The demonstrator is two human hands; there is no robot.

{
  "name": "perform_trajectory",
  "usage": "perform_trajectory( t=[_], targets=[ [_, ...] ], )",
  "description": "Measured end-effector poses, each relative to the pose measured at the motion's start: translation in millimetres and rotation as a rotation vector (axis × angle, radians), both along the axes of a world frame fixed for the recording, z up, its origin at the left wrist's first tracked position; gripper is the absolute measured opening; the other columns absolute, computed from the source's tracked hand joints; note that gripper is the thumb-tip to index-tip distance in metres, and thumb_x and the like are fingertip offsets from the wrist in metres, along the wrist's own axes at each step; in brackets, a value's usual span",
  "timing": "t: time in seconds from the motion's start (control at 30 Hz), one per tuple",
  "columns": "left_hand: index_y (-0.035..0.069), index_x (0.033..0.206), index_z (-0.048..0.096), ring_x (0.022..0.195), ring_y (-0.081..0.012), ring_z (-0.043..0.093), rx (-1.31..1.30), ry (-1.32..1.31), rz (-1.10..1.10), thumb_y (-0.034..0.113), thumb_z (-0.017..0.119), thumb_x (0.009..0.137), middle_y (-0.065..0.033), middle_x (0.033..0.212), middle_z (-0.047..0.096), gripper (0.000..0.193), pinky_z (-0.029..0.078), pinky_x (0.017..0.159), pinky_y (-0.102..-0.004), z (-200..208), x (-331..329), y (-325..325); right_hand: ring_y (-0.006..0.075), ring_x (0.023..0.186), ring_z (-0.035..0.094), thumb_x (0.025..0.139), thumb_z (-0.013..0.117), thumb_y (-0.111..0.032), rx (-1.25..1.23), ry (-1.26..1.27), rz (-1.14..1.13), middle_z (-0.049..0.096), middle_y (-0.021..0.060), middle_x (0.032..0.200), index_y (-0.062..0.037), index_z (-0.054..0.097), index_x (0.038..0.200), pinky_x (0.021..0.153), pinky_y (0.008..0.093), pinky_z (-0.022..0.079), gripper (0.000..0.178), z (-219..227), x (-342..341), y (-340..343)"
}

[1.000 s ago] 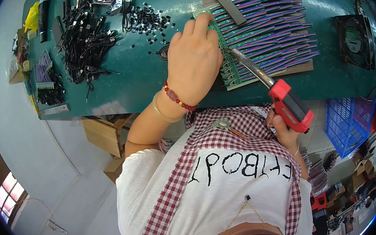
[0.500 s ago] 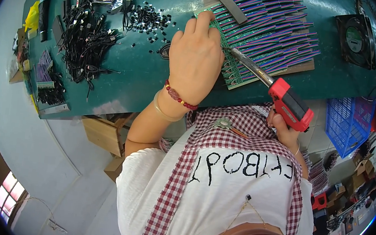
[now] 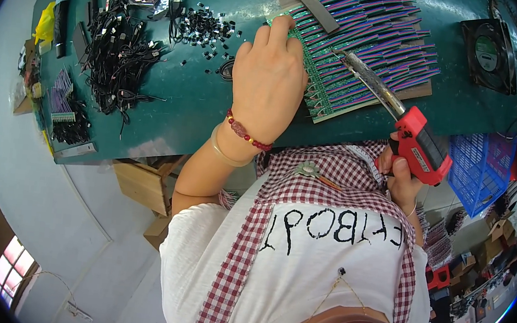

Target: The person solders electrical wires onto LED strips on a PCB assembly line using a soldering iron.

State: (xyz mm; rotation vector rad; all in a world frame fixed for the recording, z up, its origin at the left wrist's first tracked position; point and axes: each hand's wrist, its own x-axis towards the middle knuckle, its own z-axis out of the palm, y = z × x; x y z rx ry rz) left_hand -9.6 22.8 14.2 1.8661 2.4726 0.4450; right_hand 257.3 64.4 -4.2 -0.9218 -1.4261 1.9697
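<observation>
While the right hand (image 3: pixel 403 180) wraps around the handle of the red soldering gun (image 3: pixel 414 130), the barrel extends far and left from that grip, its tip over the wired green boards (image 3: pixel 378 45). These lie just right of the left hand (image 3: pixel 268 77), whose fingers reach their left edge; whether they pinch anything, I cannot tell. A metal bar (image 3: pixel 307 1) lies across the far left part.

Your soldering gun (image 3: pixel 416 143) is red and black, the circuit boards (image 3: pixel 319 96) green, their wires (image 3: pixel 378 45) blue, pink and black, your apron (image 3: pixel 228 284) maroon-and-white checked, your bracelet (image 3: pixel 240 130) red and gold, your tabletop (image 3: pixel 183 100) dark green
</observation>
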Motion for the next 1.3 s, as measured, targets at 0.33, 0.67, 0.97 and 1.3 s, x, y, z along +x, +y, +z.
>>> perform_trajectory(
  t=[0.33,0.67,0.97,1.3],
  targets=[
    [0.003,0.078,0.058,0.087,-0.0227,0.051,-0.084,-0.015,-0.004,0.007,0.062,0.065,-0.0084,0.103,0.052,0.014,0.042,0.068,-0.0334,5,1,-3,0.0113,0.052,0.043,0.087,0.058,-0.030,0.038,-0.030,-0.061,0.046,0.0048,0.063,0.0039,0.044,0.117,0.048,0.0247,0.036,0.047,1,-4,-1],
    [0.000,0.081,0.057,0.091,-0.0266,0.052,-0.024,-0.119,0.040,0.006,0.062,0.072,-0.0112,0.106,0.052,0.012,0.045,0.073,-0.0366,13,1,-21,0.0118,0.055,0.041,0.088,0.056,-0.023,-0.042,0.111,-0.103,0.046,0.0054,0.064,0.0043,0.043,0.122,0.052,0.0255,0.036,0.046,6,-3,8],
    [0.002,0.099,0.061,0.092,-0.0243,0.060,0.165,-0.598,0.079,-0.001,0.059,0.075,-0.0120,0.099,0.062,0.025,0.047,0.079,-0.0318,14,-39,-79,0.0113,0.050,0.039,0.088,0.055,-0.031,0.061,0.111,-0.166,0.044,0.0047,0.060,0.0043,0.044,0.113,0.046,0.0243,0.035,0.045,10,-14,20],
    [0.010,0.103,0.057,0.101,-0.0222,0.052,-0.003,0.366,0.232,0.012,0.068,0.071,-0.0014,0.101,0.058,0.035,0.037,0.089,-0.0357,-26,-181,-132,0.0100,0.051,0.038,0.091,0.049,-0.029,0.129,0.177,-0.105,0.042,0.0040,0.061,0.0038,0.040,0.114,0.046,0.0224,0.034,0.041,24,-19,30]
  ],
)
